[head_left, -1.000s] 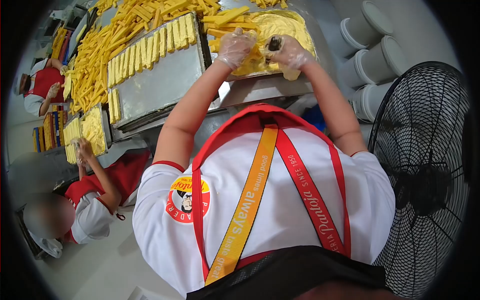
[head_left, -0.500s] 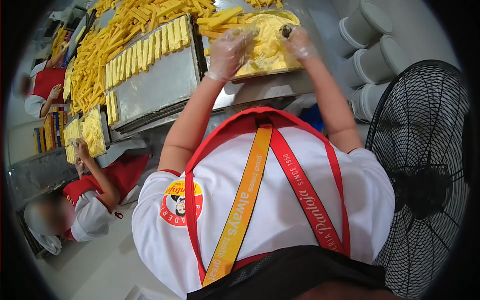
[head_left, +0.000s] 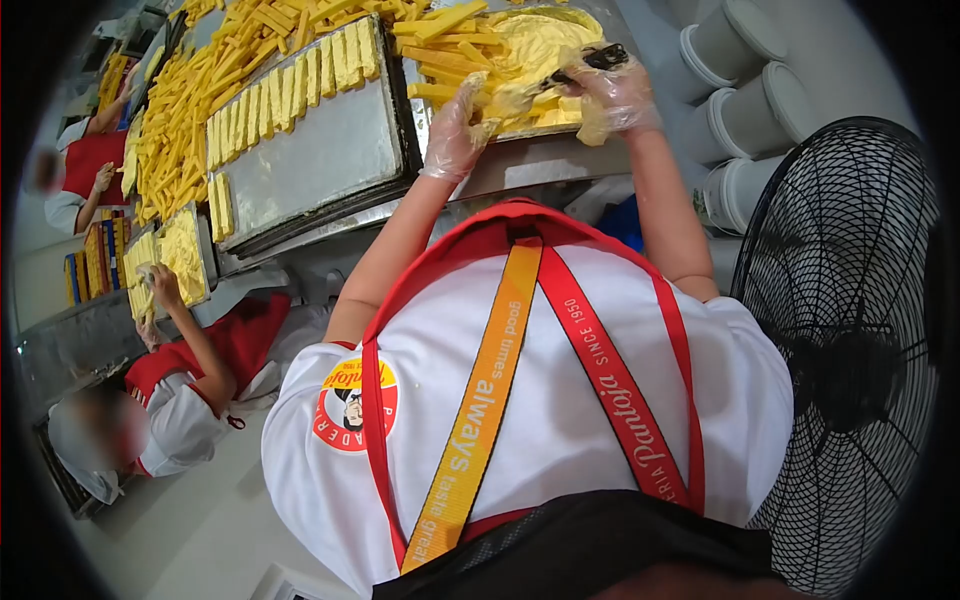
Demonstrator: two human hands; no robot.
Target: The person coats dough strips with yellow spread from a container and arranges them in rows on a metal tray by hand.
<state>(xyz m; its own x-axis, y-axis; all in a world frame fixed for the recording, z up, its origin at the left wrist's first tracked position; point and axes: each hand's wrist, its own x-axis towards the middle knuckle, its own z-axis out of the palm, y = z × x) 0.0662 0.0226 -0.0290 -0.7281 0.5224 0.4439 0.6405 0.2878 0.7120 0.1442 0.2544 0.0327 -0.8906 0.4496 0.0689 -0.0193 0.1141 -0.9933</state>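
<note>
My right hand (head_left: 615, 95), in a clear plastic glove, is closed on the black handle of a spreading tool (head_left: 603, 57). The tool's end points left, toward my left hand (head_left: 458, 130), also gloved, beside the near left edge of the tray of yellow cream (head_left: 545, 42). Some cream-covered yellow matter lies between the two hands. Whether my left fingers grip a stick is hard to make out. Loose yellow sticks (head_left: 445, 60) lie just beyond my left hand. To the left, a metal tray (head_left: 310, 150) bears a row of coated sticks (head_left: 290, 92).
A heap of yellow sticks (head_left: 185, 130) spreads over the table at the left. Two people in red aprons work there, one by a smaller cream tray (head_left: 182, 258). Lidded buckets (head_left: 765, 115) and a black fan (head_left: 850, 370) stand at the right.
My left hand has turned and moved slightly lower at the tray's edge. My right hand has shifted right and lower, and the tool's black handle now shows more fully.
</note>
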